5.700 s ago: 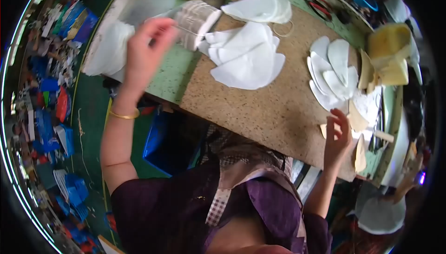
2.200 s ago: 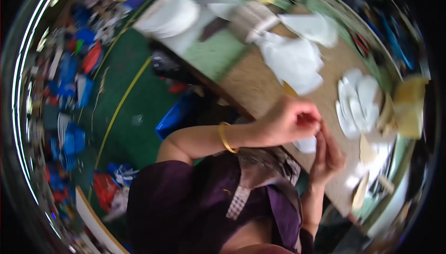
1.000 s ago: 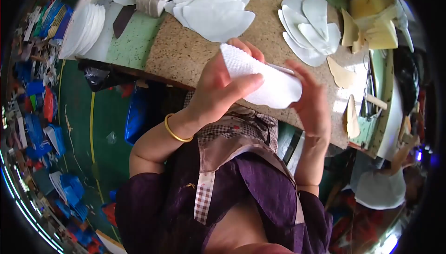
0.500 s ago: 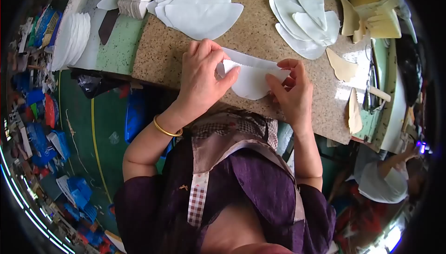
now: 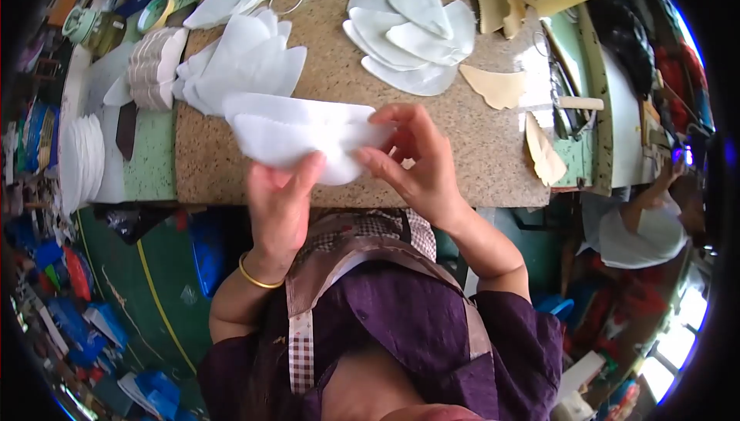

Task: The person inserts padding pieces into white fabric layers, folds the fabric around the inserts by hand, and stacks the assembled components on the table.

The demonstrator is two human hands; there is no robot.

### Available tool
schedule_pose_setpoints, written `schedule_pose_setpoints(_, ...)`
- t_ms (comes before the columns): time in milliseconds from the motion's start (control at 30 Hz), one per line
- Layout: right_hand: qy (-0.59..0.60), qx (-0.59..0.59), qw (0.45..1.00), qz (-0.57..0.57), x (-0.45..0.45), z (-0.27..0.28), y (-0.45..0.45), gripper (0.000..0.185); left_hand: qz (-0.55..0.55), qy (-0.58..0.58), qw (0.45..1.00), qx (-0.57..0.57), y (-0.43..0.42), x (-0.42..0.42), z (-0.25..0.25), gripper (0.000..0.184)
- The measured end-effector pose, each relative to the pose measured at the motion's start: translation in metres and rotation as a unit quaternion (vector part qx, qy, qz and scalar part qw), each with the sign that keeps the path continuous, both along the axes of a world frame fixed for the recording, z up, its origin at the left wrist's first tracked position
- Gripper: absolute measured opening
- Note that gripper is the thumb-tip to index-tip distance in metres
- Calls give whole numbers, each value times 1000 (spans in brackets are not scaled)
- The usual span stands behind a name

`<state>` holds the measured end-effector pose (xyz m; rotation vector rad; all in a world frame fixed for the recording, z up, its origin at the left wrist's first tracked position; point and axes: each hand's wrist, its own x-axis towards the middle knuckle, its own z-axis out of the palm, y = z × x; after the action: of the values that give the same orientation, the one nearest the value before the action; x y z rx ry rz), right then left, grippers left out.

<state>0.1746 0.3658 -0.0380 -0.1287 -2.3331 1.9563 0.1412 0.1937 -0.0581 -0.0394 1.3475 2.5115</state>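
Observation:
A white cut piece [image 5: 289, 137] of thin sheet material is held up above the table's front edge. It looks layered, and a finely zigzagged edge crosses it. My left hand [image 5: 279, 201] pinches its lower edge, thumb in front and fingers hidden behind. At the right end, my right hand [image 5: 420, 163] grips the piece between thumb and fingers. Just beyond my left hand's side lies a fanned pile of white pieces [image 5: 239, 59]. Another spread of similar white pieces [image 5: 416, 32] rests farther back, to the right of the middle.
The speckled tabletop [image 5: 324, 59] carries tan scraps [image 5: 493, 86] on the right, near a hammer [image 5: 578, 103]. A tied bundle of pale pieces [image 5: 154, 67] and a stack of white pieces [image 5: 82, 163] stand left. A co-worker [image 5: 640, 224] is at the right.
The view has shifted, so the table appears farther left. The white piece is now raised and turned with its broad side showing. My left hand has moved from its upper left edge to underneath.

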Motion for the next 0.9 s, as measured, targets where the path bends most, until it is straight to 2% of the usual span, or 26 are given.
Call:
schedule_pose_setpoints(33, 26, 69, 997, -12, -3, 2, 8, 34, 28, 129, 983, -125, -2, 2, 0, 40)
schedule_pose_setpoints(67, 40, 180, 981, -59, -5, 4, 26, 35, 62, 252, 935, -243, -9, 6, -1, 32)
schedule_pose_setpoints(100, 53, 286, 951, -104, -8, 5, 50, 36, 114, 383, 860, -319, -14, 6, 5, 31)
schedule_pose_setpoints(133, 129, 333, 920, -159, -15, -1, 85, 36, 75, 533, 767, -349, -19, -9, 22, 38)
schedule_pose_setpoints(167, 78, 459, 865, -187, -15, 1, 118, 38, 26, 520, 743, -420, -15, -8, 24, 36)
schedule_pose_setpoints(200, 86, 612, 771, -154, -9, 2, 148, 43, -8, 505, 707, -496, -12, -8, 27, 34)
schedule_pose_setpoints(267, -14, 624, 776, -87, -4, -22, 208, 49, -112, 497, 649, -565, -10, -10, 1, 34)
schedule_pose_setpoints(300, -12, 556, 830, -48, -7, -26, 227, 46, -109, 487, 644, -580, -7, -3, -1, 36)
schedule_pose_setpoints(367, 0, 574, 818, -52, -1, -13, 230, 42, -102, 484, 640, -588, -9, -8, 3, 39)
schedule_pose_setpoints(433, -46, 487, 868, -87, 5, -15, 230, 29, -124, 488, 651, -569, -12, -6, 5, 40)
schedule_pose_setpoints(533, -47, 341, 926, -158, 19, -5, 238, 12, -92, 521, 680, -507, -10, -8, 6, 45)
schedule_pose_setpoints(600, 64, 267, 922, -273, 32, 18, 221, 8, -128, 480, 767, -405, 2, -8, 23, 50)
schedule_pose_setpoints(633, 83, 328, 898, -282, 38, 38, 198, 9, -150, 453, 806, -349, 10, -4, 32, 52)
schedule_pose_setpoints(667, 119, 317, 904, -260, 40, 53, 167, 13, -159, 455, 812, -328, 19, -3, 42, 57)
schedule_pose_setpoints(733, 187, 359, 908, -110, 36, 66, 104, 23, -177, 461, 821, -286, 39, -8, 59, 68)
schedule_pose_setpoints(767, 204, 334, 920, -35, 35, 63, 82, 24, -147, 480, 816, -287, 47, -12, 60, 48)
schedule_pose_setpoints(800, 182, 267, 946, -30, 38, 63, 62, 24, -131, 475, 827, -271, 48, -17, 57, 38)
schedule_pose_setpoints(833, 179, 228, 954, -78, 39, 60, 51, 18, -114, 470, 837, -256, 49, -22, 52, 29)
schedule_pose_setpoints(867, 158, 88, 978, -104, 37, 55, 48, 16, -97, 464, 847, -241, 48, -26, 51, 21)
schedule_pose_setpoints(900, 130, -55, 982, -126, 35, 48, 46, 14, -105, 419, 859, -274, 40, -26, 55, 12)
